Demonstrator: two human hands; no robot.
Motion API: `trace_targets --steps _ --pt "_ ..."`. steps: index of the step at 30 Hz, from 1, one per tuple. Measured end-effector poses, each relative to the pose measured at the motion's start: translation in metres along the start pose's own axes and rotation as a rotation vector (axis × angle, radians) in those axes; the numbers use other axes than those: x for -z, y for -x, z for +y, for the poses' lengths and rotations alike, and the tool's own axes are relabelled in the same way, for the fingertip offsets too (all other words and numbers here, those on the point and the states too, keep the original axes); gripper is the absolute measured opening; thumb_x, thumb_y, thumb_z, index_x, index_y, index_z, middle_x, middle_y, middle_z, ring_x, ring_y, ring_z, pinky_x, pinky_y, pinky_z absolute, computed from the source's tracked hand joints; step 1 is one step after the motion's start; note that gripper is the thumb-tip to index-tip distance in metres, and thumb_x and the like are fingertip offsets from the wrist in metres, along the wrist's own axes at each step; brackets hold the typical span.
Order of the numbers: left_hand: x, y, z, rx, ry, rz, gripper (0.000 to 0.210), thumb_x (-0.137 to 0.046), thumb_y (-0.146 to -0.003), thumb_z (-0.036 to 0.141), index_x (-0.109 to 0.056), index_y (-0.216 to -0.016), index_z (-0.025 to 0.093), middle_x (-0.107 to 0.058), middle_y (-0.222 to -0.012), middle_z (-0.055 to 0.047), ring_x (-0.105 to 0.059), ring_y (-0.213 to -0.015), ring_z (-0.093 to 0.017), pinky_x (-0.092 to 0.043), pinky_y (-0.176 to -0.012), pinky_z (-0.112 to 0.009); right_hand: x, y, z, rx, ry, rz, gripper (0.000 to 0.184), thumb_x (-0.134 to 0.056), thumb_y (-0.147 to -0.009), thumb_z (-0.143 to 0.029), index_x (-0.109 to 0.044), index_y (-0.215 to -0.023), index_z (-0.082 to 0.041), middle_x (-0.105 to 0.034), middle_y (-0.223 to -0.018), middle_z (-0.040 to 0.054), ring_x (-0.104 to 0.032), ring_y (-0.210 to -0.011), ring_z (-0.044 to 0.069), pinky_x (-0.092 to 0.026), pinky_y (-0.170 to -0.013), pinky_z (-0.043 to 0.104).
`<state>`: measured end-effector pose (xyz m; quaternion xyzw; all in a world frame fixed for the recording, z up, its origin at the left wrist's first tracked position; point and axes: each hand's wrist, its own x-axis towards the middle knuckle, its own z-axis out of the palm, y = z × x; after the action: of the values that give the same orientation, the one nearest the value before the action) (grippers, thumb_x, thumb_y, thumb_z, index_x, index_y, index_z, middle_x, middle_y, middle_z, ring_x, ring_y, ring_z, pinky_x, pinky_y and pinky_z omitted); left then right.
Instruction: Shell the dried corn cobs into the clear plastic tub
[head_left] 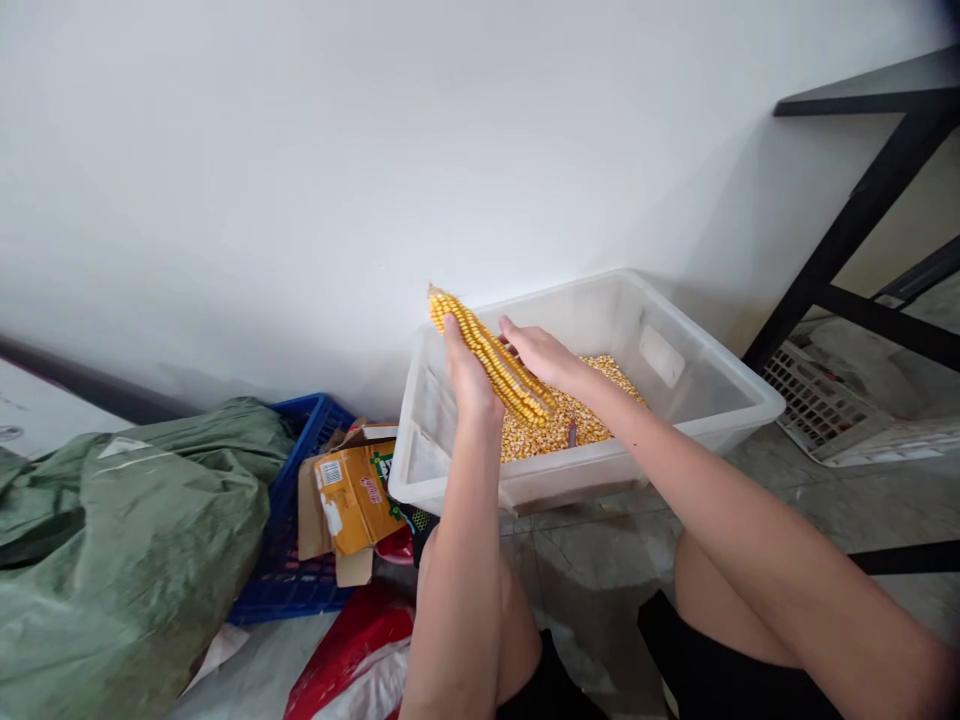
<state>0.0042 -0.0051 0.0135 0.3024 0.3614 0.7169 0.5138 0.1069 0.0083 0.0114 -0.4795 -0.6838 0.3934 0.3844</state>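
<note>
A yellow corn cob (491, 355) lies slantwise in my left hand (472, 375), its pointed tip up to the left. My left thumb presses along its near side, and the other fingers are hidden behind it. A darker groove runs lengthwise between its kernel rows. Right beside the cob is my right hand (541, 352), with thumb and fingers apart; whether the fingertips touch the cob I cannot tell. Below both hands, loose corn kernels (600, 375) cover the bottom of a translucent plastic tub (705, 385). A small reddish object (572, 433) stands among the kernels, its kind unclear.
A white wall (300, 180) rises behind the tub. At left are a green sack (135, 520), a blue crate (289, 590) and a torn orange carton (360, 500). A black-framed table (847, 220) and white basket (817, 400) stand at right. A red bag (352, 640) lies near my legs.
</note>
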Motion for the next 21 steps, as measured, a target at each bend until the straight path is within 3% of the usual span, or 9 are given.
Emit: trace_targets --steps 2,5,10,12,16,19,21 --pt "0.004 -0.005 0.007 -0.02 0.041 0.064 0.047 -0.057 -0.085 0.064 -0.059 -0.102 0.02 -0.065 -0.097 -0.005 -0.065 -0.101 -0.021 -0.053 -0.086 -0.032 0.0 0.005 0.0 0.02 -0.033 -0.098 0.069 -0.027 -0.093 -0.075 -0.068 -0.084 -0.021 -0.072 -0.082 0.0067 -0.066 -0.084 0.023 -0.048 -0.079 0.032" --pt "0.011 -0.011 0.013 -0.048 0.022 0.167 0.051 -0.052 -0.085 0.068 -0.056 -0.099 0.02 -0.063 -0.096 -0.005 -0.065 -0.094 -0.02 -0.053 -0.083 -0.033 -0.006 0.011 -0.001 0.024 -0.065 -0.124 0.064 -0.035 -0.092 -0.075 -0.071 -0.09 -0.022 -0.074 -0.086 0.0073 -0.066 -0.092 0.025 -0.048 -0.087 0.034" --pt "0.013 -0.013 0.015 -0.039 -0.021 0.152 0.047 -0.049 -0.083 0.071 -0.055 -0.091 0.024 -0.063 -0.085 -0.006 -0.067 -0.093 -0.025 -0.054 -0.079 -0.036 -0.018 0.012 0.002 0.006 -0.356 -0.241 0.058 -0.043 -0.092 -0.07 -0.076 -0.099 -0.023 -0.077 -0.093 0.0059 -0.068 -0.095 0.026 -0.052 -0.091 0.038" --pt "0.013 -0.013 0.016 -0.031 -0.032 0.095 0.047 -0.05 -0.083 0.07 -0.057 -0.09 0.024 -0.064 -0.084 -0.007 -0.067 -0.095 -0.026 -0.054 -0.08 -0.037 -0.022 0.011 0.002 0.017 -0.488 -0.248 0.054 -0.044 -0.093 -0.066 -0.075 -0.104 -0.022 -0.077 -0.099 0.0056 -0.069 -0.098 0.024 -0.051 -0.094 0.037" --pt "0.016 -0.012 0.016 0.007 -0.063 -0.146 0.037 -0.06 -0.083 0.054 -0.062 -0.096 0.019 -0.067 -0.093 -0.01 -0.067 -0.099 -0.025 -0.054 -0.084 -0.035 -0.028 0.008 0.003 -0.026 -0.588 -0.055 0.055 -0.041 -0.095 -0.063 -0.073 -0.111 -0.021 -0.077 -0.098 0.0064 -0.07 -0.094 0.021 -0.054 -0.09 0.035" --pt "0.016 -0.009 0.012 0.015 -0.117 -0.271 0.031 -0.07 -0.077 0.037 -0.063 -0.103 0.02 -0.068 -0.096 -0.008 -0.066 -0.102 -0.024 -0.052 -0.087 -0.032 -0.027 0.006 0.004 -0.032 -0.545 0.028 0.06 -0.032 -0.098 -0.063 -0.07 -0.117 -0.021 -0.077 -0.098 0.0076 -0.07 -0.095 0.022 -0.055 -0.087 0.035" --pt "0.014 -0.007 0.007 0.015 -0.105 -0.288 0.034 -0.072 -0.076 0.034 -0.062 -0.106 0.021 -0.068 -0.099 -0.007 -0.066 -0.103 -0.023 -0.052 -0.088 -0.032 -0.024 0.007 0.006 -0.023 -0.434 0.074 0.064 -0.028 -0.098 -0.064 -0.069 -0.119 -0.021 -0.076 -0.099 0.0084 -0.07 -0.099 0.024 -0.054 -0.088 0.035"
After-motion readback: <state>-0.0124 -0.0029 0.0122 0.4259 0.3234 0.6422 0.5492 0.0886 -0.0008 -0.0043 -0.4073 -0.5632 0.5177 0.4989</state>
